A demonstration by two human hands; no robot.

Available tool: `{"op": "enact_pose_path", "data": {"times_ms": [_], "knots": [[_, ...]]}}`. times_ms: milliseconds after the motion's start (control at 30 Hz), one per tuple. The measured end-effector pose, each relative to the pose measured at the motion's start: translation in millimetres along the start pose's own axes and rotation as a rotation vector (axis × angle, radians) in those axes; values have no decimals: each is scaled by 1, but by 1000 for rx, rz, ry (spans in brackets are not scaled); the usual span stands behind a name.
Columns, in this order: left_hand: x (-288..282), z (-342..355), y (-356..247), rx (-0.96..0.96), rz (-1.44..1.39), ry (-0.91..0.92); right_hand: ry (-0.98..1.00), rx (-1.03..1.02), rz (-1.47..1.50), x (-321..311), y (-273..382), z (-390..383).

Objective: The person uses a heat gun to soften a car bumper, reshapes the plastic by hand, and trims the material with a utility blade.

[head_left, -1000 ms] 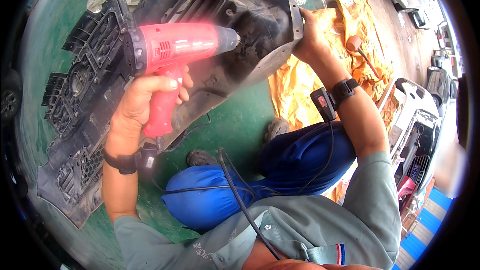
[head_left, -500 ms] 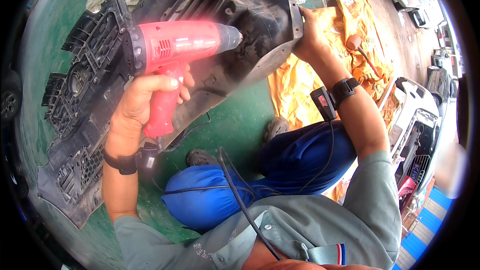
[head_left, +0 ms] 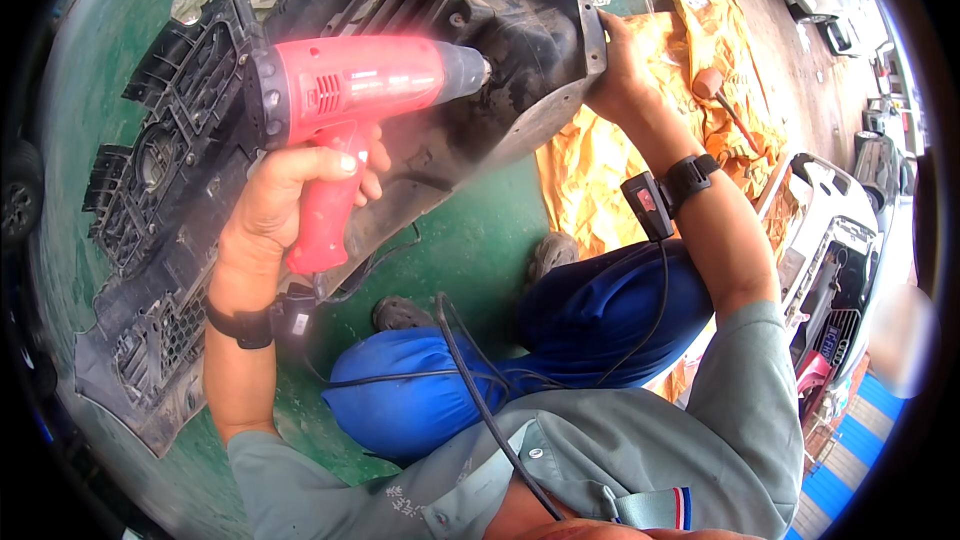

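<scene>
Little has shifted: the red heat gun (head_left: pixel 350 90), clenched in the left hand (head_left: pixel 290 190), still aims its nozzle at the black bumper (head_left: pixel 200 140), whose edge the right hand (head_left: pixel 620 65) grips. Beyond lie an orange sheet (head_left: pixel 590 170), a mallet (head_left: pixel 715 90) and the green floor (head_left: pixel 470 240).

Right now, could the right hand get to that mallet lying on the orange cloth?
Probably yes: the right hand grips the black bumper edge, so it would have to let go first. The mallet lies close beside it on the orange cloth, nothing between.
</scene>
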State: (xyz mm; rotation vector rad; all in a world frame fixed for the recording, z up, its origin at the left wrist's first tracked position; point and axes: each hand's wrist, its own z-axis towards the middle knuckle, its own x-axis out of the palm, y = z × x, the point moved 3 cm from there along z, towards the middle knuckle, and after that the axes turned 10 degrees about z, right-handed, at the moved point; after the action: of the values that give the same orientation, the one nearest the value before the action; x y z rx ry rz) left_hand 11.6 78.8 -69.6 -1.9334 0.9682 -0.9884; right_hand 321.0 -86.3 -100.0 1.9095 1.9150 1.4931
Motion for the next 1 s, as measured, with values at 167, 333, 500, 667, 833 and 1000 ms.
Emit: {"op": "enact_pose_path", "data": {"times_ms": [167, 333, 500, 667, 833, 1000], "knots": [[5, 7, -5, 25, 10, 33, 15, 40, 5, -4, 0, 4], [13, 11, -10, 43, 36, 56, 57, 53, 11, -10, 2, 11], [15, 9, -13, 52, 37, 50, 54, 36, -4, -1, 1, 3], [15, 9, -13, 55, 21, 45, 11, 36, 4, -3, 4, 3], [18, 6, -18, 58, 32, 44, 22, 37, 2, -4, 3, 4], [19, 7, -20, 63, 31, 52, 65, 50, -21, -19, 5, 18]]}}
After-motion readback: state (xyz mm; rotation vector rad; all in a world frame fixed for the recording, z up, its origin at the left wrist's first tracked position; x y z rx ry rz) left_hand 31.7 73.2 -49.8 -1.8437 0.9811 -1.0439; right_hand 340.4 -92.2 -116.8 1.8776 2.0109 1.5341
